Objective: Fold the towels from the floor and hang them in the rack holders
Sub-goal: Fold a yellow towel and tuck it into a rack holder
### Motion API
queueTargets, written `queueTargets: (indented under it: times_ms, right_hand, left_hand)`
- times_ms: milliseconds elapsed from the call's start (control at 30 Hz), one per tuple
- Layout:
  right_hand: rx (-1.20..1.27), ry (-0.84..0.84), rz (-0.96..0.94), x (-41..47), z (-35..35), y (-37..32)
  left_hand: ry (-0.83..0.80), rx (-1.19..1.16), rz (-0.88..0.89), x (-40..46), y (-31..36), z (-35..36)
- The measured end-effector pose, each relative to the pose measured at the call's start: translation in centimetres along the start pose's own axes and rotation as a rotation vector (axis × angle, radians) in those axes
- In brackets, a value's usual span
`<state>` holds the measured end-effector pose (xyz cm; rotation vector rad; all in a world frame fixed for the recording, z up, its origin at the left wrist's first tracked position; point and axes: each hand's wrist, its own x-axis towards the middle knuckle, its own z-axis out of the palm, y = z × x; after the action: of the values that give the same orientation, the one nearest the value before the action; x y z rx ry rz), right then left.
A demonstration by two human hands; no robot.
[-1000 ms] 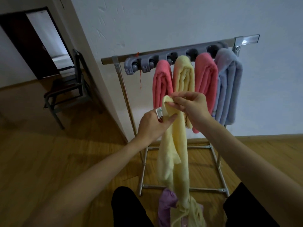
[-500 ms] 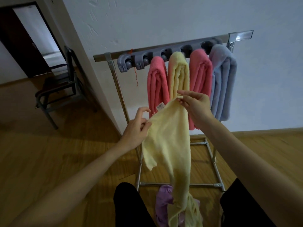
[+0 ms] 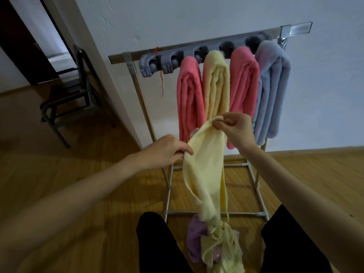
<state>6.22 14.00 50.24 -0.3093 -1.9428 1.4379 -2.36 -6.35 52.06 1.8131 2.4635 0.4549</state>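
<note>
- Now we are spreading the pale yellow towel (image 3: 204,170) wider than half a second ago: our left hand (image 3: 165,152) is sitting lower and further left on the towel's side edge, while our right hand (image 3: 234,131) is holding the top corner up in front of the rack.
- Our left hand's fingers are curling round the left edge, thumb on top, pinching the cloth.
- Our right hand's thumb and forefinger are pinching the top corner, the other fingers bending loosely behind.
- Between the hands the towel's upper edge is sloping up to the right; the rest is hanging down to the floor (image 3: 69,174), its lower end trailing onto a heap with a purple towel (image 3: 194,241) between our knees.
- Behind, four folded towels are hanging side by side in the grey rack holders (image 3: 199,54): pink (image 3: 190,99), yellow (image 3: 216,85), pink (image 3: 244,83), blue (image 3: 273,89); the two holders at the left end are showing bare.
</note>
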Motion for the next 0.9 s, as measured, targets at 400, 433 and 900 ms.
queueTargets:
  times_ms: [400, 433, 900]
  right_hand:
    - [-0.178, -0.08, -0.305, 0.2, -1.3, 0.7]
    - [-0.182, -0.145, -0.363, -0.1, -1.5, 0.6]
    - [-0.406, -0.549, -0.43, -1.6, -1.4, 1.3]
  left_hand:
    - [0.243, -0.067, -0.054, 1.9, -0.1, -2.5]
    - [0.263, -0.1, -0.086, 2.0, -0.2, -2.5]
    - [0.353, -0.836, -0.157, 1.9, 0.1, -3.7]
